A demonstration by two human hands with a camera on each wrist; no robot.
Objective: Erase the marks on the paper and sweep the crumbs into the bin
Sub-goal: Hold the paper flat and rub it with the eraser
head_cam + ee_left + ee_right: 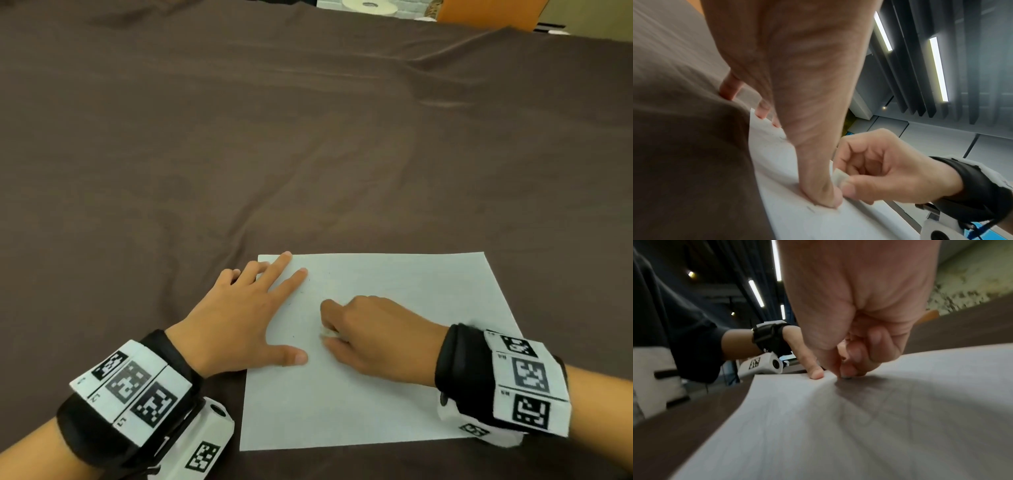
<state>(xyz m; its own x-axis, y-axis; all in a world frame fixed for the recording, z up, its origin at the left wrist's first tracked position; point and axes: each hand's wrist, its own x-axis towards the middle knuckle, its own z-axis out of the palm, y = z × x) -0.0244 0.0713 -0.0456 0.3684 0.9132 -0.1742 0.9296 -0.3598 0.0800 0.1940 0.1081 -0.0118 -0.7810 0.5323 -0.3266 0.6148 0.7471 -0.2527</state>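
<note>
A white sheet of paper [394,387] lies on the brown cloth near the front edge. My left hand [246,315] lies flat with spread fingers on the sheet's left part, thumb pressing the paper [789,216] down. My right hand [370,339] pinches a small pale eraser [327,331] between thumb and curled fingers and holds it against the sheet just right of the left thumb. The eraser [839,176] shows as a whitish block in the left wrist view. Faint pencil marks [782,138] and small dark crumbs remain on the paper [838,434]. No bin is in view.
The brown cloth [274,137] covers the whole table, wrinkled in places. At the far edge stand a white round object [368,6] and an orange chair back [493,12]. Each wrist carries a black band with a white tagged camera block.
</note>
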